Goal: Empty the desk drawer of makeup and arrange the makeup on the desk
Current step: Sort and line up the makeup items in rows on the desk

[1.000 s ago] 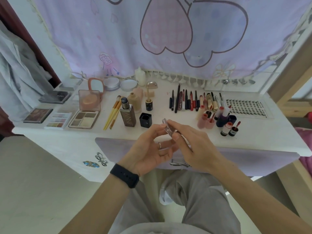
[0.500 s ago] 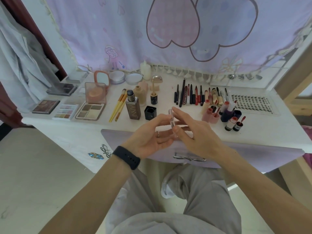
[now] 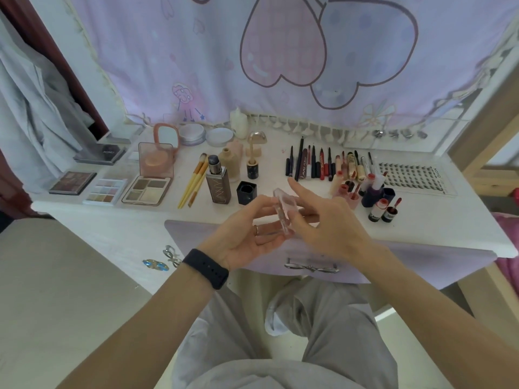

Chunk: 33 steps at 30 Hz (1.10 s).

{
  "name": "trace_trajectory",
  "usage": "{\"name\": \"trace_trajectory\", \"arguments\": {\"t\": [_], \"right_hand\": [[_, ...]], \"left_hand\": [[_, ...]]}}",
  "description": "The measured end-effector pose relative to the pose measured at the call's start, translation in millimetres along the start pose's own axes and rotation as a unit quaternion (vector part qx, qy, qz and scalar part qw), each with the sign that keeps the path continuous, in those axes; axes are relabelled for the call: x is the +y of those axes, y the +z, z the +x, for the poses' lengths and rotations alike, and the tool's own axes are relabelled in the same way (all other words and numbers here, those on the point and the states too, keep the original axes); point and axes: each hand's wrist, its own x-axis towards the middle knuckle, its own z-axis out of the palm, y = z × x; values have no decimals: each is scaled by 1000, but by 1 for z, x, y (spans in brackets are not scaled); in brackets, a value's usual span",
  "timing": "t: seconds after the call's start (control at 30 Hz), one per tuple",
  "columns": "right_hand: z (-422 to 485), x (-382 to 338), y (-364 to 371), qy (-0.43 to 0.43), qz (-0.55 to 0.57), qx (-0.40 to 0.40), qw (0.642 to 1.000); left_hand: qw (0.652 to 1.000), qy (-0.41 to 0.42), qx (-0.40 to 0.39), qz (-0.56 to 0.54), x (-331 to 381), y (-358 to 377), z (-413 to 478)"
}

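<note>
Clear plastic, chunky and faceted, with a faint pink tint inside: that's the little clear case (image 3: 283, 213) both hands have got, and tbh I can't tell what product is in it. It's up in the air, not on the desk (image 3: 421, 220), hanging over the desk's front edge right above the lilac drawer front (image 3: 407, 259), which sits closed with its bow handle (image 3: 310, 267) showing. The case is tilted, one end up and away from the person, the other end down toward them. The left hand (image 3: 250, 234) is palm-up, fingers running underneath the case, thumb tip on the upper end, so it's pinching it from the left side. The right hand (image 3: 325, 223) comes in from the other side, thumb against the lower end with the back fingers behind the case, also pinching, while its index finger sticks out straight past the top end and touches nothing. So the case sits right between the two palms, fingertips on both sides. Just beyond it on the desk are a black cap (image 3: 246, 192) and the brown UNNY bottle (image 3: 219, 185), and off to the right a cluster of lip gloss tubes (image 3: 362, 192), close but not touching the hands.
</note>
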Motion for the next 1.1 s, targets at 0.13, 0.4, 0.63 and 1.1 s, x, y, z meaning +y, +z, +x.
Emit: {"name": "trace_trajectory", "arguments": {"t": [0.13, 0.4, 0.63, 1.1], "right_hand": [[3, 2, -4, 29, 79, 38, 996], [4, 0, 12, 86, 109, 65, 988], [8, -8, 18, 148, 182, 83, 968], [3, -7, 26, 245, 328, 71, 909]], "left_hand": [[996, -3, -22, -87, 1, -5, -6], [997, 22, -8, -75, -5, -19, -17], [991, 106, 76, 41, -4, -32, -28], [859, 255, 148, 419, -13, -44, -31]]}}
